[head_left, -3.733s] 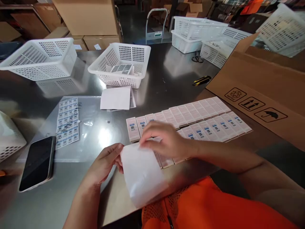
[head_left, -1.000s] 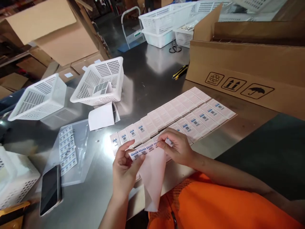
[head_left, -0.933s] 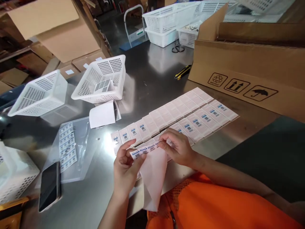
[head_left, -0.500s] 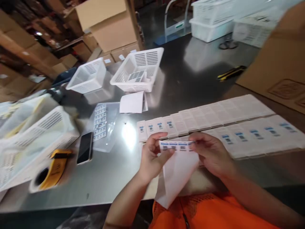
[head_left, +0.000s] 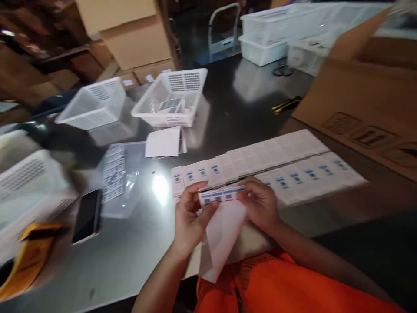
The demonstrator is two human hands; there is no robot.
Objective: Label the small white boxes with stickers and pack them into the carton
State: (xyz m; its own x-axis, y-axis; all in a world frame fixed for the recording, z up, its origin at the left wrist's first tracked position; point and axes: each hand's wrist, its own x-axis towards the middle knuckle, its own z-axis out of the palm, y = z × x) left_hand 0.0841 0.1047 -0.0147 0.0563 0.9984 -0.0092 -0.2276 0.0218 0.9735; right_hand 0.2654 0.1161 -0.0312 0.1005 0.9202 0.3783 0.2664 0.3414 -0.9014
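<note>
Between my hands is a sheet of stickers [head_left: 224, 234], its top row printed with blue bars and square codes, the lower part blank and hanging down. My left hand [head_left: 194, 215] pinches the left end of the row, thumb in front. At the right end, my right hand [head_left: 259, 202] has thumb and fingers closed on the sheet's edge. Just beyond lie two rows of flat white boxes [head_left: 270, 152]. Several boxes at the left of the far row and along the near row carry blue code stickers; others in the far row look plain.
Left of the boxes lie folded white paper [head_left: 163, 142], a label sheet [head_left: 114, 171] on a clear bag, and a phone [head_left: 87, 216]. A yellow tape dispenser [head_left: 32, 256] sits near left. White baskets [head_left: 169, 119] stand behind; a cutter [head_left: 286, 104] and cardboard box [head_left: 358, 100] are right.
The view has turned right, so most things appear shifted left. Both hands still hold the sticker sheet, and more of the near row's stickers shows beside my right hand.
</note>
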